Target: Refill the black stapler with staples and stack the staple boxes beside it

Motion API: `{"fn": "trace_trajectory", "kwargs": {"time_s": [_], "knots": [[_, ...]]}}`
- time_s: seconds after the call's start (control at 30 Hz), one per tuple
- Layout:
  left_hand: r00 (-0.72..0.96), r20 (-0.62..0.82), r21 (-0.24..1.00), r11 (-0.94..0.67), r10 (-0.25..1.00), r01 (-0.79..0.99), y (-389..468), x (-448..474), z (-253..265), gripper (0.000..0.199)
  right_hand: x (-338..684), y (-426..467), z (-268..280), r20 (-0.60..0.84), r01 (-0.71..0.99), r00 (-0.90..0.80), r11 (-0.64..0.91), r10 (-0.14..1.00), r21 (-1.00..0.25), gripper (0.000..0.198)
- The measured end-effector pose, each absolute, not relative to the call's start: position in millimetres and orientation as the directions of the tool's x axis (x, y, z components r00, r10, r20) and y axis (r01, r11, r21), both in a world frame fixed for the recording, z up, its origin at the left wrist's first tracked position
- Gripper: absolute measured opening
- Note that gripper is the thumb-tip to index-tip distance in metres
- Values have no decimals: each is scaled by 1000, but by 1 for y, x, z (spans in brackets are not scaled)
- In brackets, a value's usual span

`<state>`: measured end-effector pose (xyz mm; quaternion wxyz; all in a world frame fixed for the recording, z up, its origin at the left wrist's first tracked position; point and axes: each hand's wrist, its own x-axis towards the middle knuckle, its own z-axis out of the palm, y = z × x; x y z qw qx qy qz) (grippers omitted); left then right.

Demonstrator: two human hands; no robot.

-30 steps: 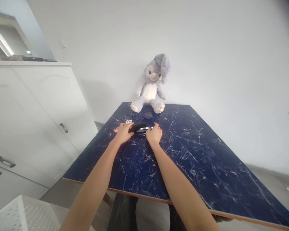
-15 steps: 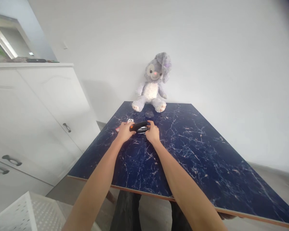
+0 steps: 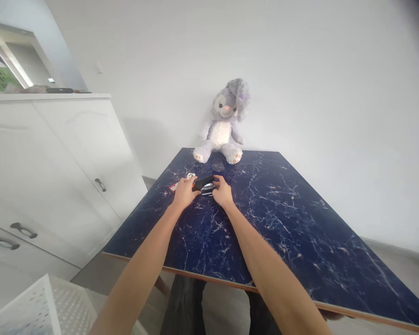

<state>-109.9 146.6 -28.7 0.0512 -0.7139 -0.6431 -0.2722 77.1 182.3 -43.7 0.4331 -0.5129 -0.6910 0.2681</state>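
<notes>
A black stapler (image 3: 206,185) with a bright metal middle and a bit of orange at its left end lies on the dark blue marbled table. Around its left end my left hand (image 3: 185,191) is closed, the thumb on the near side. My right hand (image 3: 223,191) grips the right end, with fingers on top and thumb at the near side. Partly behind my left hand is a small red and white box (image 3: 173,187), with a white printed piece (image 3: 190,176) showing above the hand.
A grey plush rabbit (image 3: 220,132) sits at the table's (image 3: 272,223) far edge against the wall. White cabinets (image 3: 70,163) stand to the left. A white perforated basket (image 3: 52,298) is below at the lower left.
My left hand has come further over the stapler's left end, covering most of the orange part. The stapler's top looks less tilted. The view has shifted slightly.
</notes>
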Motion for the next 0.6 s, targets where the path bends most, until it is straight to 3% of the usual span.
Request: {"fn": "trace_trajectory", "kwargs": {"time_s": [0.17, 0.27, 0.37, 0.47, 0.6], "knots": [[67, 502, 207, -195, 862, 959, 147, -86, -31, 66, 72, 185, -48, 388, 537, -85, 370, 918, -758, 81], [81, 536, 208, -225, 840, 952, 146, -78, -26, 51, 73, 188, -52, 389, 547, 45, 303, 920, -780, 78], [-65, 562, 234, -82, 824, 969, 143, -89, -20, 38, 75, 191, -54, 332, 508, 134, 223, 934, -832, 68], [-213, 478, 217, 121, 852, 969, 139, -110, -15, 40, 75, 189, -52, 331, 534, 83, 239, 940, -811, 63], [-255, 408, 241, 166, 877, 956, 137, -121, -9, 38, 72, 184, -48, 327, 577, 42, 244, 944, -779, 64]]}}
